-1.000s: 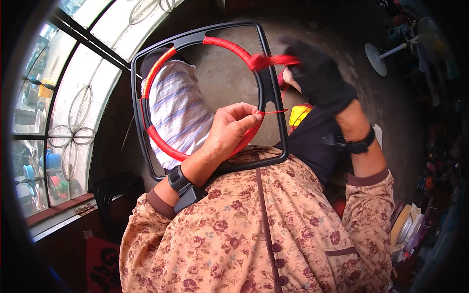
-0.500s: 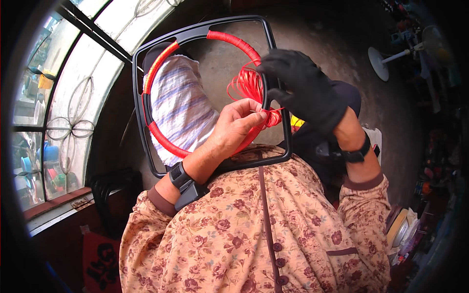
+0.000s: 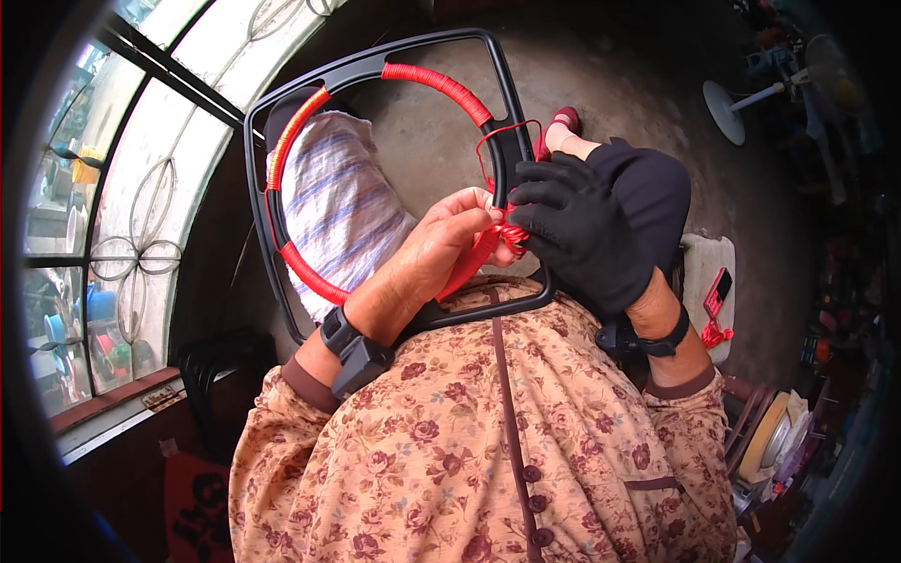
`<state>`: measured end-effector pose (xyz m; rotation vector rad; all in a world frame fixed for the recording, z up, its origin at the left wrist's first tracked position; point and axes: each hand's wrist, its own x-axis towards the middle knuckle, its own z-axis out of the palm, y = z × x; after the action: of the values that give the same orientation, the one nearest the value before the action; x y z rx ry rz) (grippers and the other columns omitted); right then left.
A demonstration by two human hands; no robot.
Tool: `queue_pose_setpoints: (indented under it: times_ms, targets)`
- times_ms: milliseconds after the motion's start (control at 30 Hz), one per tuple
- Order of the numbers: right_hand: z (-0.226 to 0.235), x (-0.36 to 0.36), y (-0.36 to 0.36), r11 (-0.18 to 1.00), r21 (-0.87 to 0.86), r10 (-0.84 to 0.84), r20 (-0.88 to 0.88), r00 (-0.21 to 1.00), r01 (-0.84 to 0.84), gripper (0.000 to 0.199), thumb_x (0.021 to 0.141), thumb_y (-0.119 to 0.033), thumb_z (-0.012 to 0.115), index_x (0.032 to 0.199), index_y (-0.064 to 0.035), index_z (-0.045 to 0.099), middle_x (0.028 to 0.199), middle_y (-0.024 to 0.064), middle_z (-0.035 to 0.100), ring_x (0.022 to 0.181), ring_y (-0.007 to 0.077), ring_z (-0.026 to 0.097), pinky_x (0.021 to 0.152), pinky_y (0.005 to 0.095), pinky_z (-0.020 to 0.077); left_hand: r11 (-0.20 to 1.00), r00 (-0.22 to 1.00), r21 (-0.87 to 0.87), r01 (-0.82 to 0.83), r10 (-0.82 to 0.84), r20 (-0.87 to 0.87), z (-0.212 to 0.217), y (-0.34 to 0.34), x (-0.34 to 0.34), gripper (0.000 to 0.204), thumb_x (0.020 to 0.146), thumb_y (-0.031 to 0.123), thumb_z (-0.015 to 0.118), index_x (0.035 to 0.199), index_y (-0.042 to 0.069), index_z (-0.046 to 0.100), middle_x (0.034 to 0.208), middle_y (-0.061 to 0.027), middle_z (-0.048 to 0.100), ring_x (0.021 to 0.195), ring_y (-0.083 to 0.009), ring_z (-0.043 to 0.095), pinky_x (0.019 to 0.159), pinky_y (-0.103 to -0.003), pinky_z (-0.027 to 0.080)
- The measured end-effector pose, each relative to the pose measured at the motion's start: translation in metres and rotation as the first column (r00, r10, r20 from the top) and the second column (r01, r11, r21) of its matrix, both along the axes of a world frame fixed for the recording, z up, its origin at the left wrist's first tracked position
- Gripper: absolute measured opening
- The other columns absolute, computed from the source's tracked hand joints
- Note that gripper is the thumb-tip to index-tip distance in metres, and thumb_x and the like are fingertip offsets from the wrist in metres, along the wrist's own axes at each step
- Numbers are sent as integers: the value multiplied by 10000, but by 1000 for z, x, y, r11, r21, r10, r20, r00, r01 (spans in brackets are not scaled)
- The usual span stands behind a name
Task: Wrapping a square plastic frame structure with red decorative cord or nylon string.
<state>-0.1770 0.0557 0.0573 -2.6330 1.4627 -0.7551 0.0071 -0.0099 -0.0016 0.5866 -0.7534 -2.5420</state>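
Observation:
A black square frame (image 3: 508,89) with a round inner ring rests tilted on my lap. Shiny red cord wraps (image 3: 441,83) cover stretches of the ring, with bare black between some of them. My left hand (image 3: 441,239), bare, pinches the cord against the ring's lower right. In a black glove, my right hand (image 3: 584,235) is closed around a bundle of red cord (image 3: 513,236) just beside the left fingertips. One thin cord strand (image 3: 483,155) loops up from there over the frame's right side. The gloved fingers partly hide the bundle.
A striped cloth (image 3: 333,202) drapes over my left leg. To my right, a pale stool (image 3: 699,272) carries a red flat object (image 3: 721,291). A white fan (image 3: 727,113) stands far right, spools (image 3: 765,446) sit near right, and a barred window (image 3: 169,202) is at left.
My right hand has come down and closed on the cord bundle beside my left hand. The cord's spread loops are no longer visible inside the ring. The frame has shifted slightly left.

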Motion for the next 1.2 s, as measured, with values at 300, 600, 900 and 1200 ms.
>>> queue_pose_setpoints:
  times_ms: [300, 600, 900, 1200]
  targets:
    - [2, 5, 10, 959, 274, -62, 469, 881, -78, 305, 681, -72, 696, 977, -52, 624, 1051, 81, 606, 1048, 266, 558, 933, 406, 431, 992, 990, 124, -6, 23, -137, -4, 0, 3, 90, 867, 32, 538, 956, 20, 535, 891, -83, 623, 795, -162, 625, 737, -284, 516]
    - [-9, 9, 19, 813, 581, -502, 671, 546, 33, 223, 849, -93, 587, 1061, -30, 559, 972, 71, 601, 964, 203, 594, 898, 334, 446, 999, 991, 32, -26, 22, 132, 5, 0, 3, 140, 919, 183, 569, 913, 44, 577, 818, -57, 637, 658, -116, 609, 561, -234, 514]
    - [23, -171, 87, 870, 145, -346, 861, -373, -472, 294, 988, -231, 342, 1181, -40, 455, 811, -11, 468, 594, 71, 396, 544, 239, 336, 1000, 992, 11, 4, -5, 126, -2, -3, 3, 163, 923, 187, 563, 957, 30, 585, 832, -68, 641, 668, -124, 608, 543, -240, 506]
    - [4, -238, 111, 773, 517, -592, 797, 124, 368, 352, 917, -225, 526, 1232, -69, 518, 848, -9, 537, 646, 79, 496, 539, 222, 389, 998, 994, 21, -53, 50, 94, 3, -1, 1, 174, 910, 211, 585, 991, 57, 571, 824, -92, 643, 658, -150, 625, 542, -250, 518]
